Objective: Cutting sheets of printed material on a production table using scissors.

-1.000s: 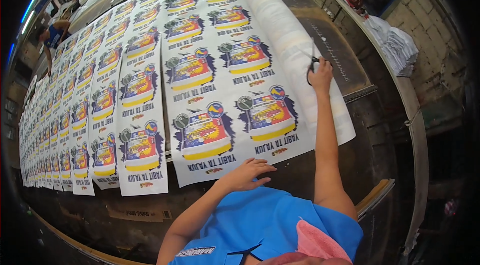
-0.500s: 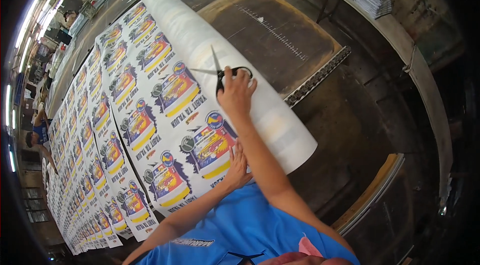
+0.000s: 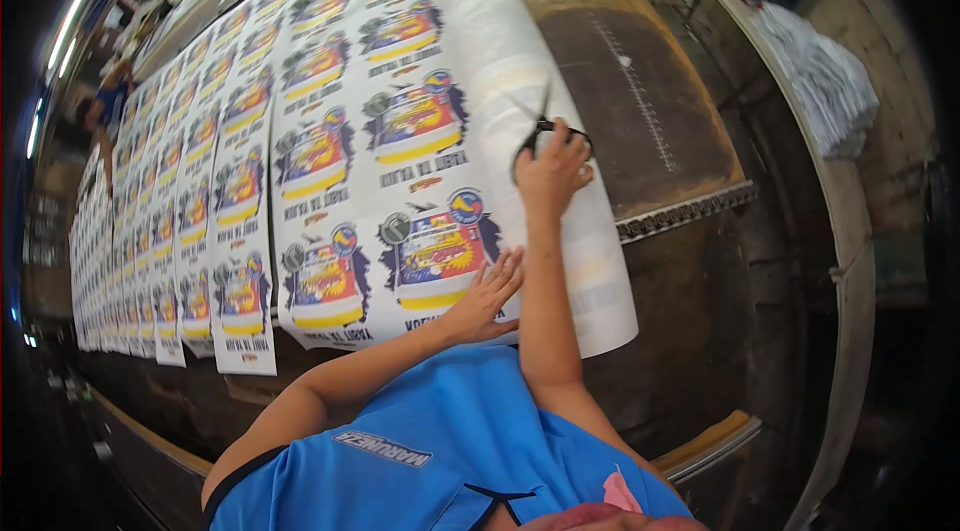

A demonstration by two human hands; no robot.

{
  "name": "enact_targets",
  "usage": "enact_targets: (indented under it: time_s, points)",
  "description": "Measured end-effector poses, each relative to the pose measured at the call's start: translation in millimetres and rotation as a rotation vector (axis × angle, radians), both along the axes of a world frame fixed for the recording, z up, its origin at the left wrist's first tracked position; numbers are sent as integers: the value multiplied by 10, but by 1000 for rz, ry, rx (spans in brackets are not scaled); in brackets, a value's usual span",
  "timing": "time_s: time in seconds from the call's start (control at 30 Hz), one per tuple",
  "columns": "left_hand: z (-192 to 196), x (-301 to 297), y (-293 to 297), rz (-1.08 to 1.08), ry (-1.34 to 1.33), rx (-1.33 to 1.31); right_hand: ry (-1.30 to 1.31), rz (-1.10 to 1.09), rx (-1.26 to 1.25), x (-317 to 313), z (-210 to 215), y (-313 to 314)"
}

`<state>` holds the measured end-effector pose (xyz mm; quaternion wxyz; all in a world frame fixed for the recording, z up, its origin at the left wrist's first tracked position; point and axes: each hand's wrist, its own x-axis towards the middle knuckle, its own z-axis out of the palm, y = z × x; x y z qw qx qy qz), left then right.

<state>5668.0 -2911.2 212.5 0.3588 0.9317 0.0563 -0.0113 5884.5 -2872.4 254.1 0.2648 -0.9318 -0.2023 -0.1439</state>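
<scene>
Head view: I'm seeing the right hand [image 3: 552, 176] gripping spread, black-handled scissors [image 3: 542, 125], the left hand [image 3: 483, 303] lying flat on colourfully printed white sheeting [image 3: 368, 221].

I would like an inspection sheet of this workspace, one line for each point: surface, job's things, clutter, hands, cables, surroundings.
Surface: dark worktable, bare and stained brown right of the roll.
Job's things: printed sheets in long strips, colourful repeated design; white roll along their right side; black-handled scissors over the roll.
Clutter: white stacked pile on the side ledge.
Hands: right hand grips the scissors; left hand, fingers extended, lies at the near end of the printed sheets, beside the right forearm.
Cables: nothing seen; dark rim hides detail.
Surroundings: another person at the far left, strip lights beyond; background blurred.
</scene>
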Motion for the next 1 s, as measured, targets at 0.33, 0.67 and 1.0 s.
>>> enact_targets:
  time_s: [0.33,0.67,1.0]
  points:
    - [-658,-1707,315,148,137,-604,22,553,521,-596,-42,-297]
    - [-1826,-3837,187,1362,-223,-1915,1572,843,61,-3185,-883,-1862]
    - [-1076,-4030,476,1100,-193,-1407,1740,611,80,-4049,-916,-1878]
